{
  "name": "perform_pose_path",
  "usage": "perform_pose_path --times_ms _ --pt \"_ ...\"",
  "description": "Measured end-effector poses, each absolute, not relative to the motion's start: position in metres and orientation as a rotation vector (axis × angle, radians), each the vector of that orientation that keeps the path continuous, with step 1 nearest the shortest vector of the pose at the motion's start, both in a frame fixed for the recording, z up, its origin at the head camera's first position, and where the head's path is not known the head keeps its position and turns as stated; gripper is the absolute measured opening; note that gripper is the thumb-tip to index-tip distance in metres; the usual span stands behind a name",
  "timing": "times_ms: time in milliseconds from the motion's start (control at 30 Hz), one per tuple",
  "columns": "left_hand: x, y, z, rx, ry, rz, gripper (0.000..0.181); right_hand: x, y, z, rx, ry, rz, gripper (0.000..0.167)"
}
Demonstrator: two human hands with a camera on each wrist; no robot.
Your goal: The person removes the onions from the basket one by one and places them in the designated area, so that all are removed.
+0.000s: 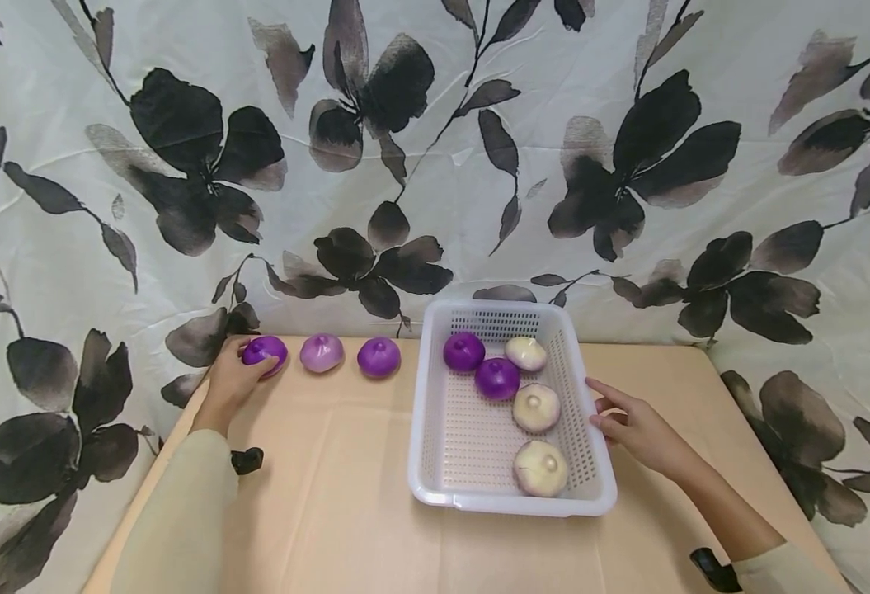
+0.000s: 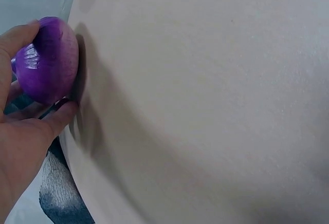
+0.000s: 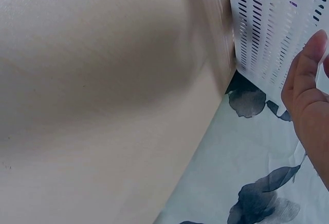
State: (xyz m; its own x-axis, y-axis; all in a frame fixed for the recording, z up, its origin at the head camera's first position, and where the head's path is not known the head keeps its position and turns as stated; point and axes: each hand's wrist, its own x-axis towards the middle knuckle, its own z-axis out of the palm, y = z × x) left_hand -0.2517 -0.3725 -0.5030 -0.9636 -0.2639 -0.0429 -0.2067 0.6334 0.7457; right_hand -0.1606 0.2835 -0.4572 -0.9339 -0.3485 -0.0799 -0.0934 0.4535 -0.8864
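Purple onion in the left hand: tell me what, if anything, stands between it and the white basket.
Between the held onion and the white basket stand a pale purple onion, then a darker purple onion, along the far edge of the table; the basket's raised side wall follows.

Left wrist view: purple onion (image 2: 49, 62) hides some of the left hand (image 2: 21, 142) from us. Right wrist view crops the basket (image 3: 275, 29).
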Motion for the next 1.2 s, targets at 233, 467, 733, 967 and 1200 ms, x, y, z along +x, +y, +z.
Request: perform_pose_path --times_ms 233,467,733,967,1200 --pt "-0.252 -0.371 -0.504 0.392 -2.780 -1.219 0.086 -0.162 0.285 -0.456 -0.397 2.458 -1.473 0.065" --pt "-0.249 -0.367 -0.492 0.389 -2.814 -1.147 0.093 -0.162 0.285 -0.456 -0.385 2.454 -1.468 0.066" --pt "-0.243 -0.361 -0.473 0.222 -2.787 -1.055 0.092 -0.161 0.285 -0.458 -0.389 2.443 -1.482 0.066" --pt "-0.235 -0.353 -0.452 0.095 -2.761 -0.982 0.094 -0.161 0.285 -0.461 -0.392 2.439 -1.492 0.066" --pt "-0.219 -0.331 -0.427 -0.083 -2.689 -0.933 0.089 -0.159 0.285 -0.460 -0.385 2.444 -1.489 0.066"
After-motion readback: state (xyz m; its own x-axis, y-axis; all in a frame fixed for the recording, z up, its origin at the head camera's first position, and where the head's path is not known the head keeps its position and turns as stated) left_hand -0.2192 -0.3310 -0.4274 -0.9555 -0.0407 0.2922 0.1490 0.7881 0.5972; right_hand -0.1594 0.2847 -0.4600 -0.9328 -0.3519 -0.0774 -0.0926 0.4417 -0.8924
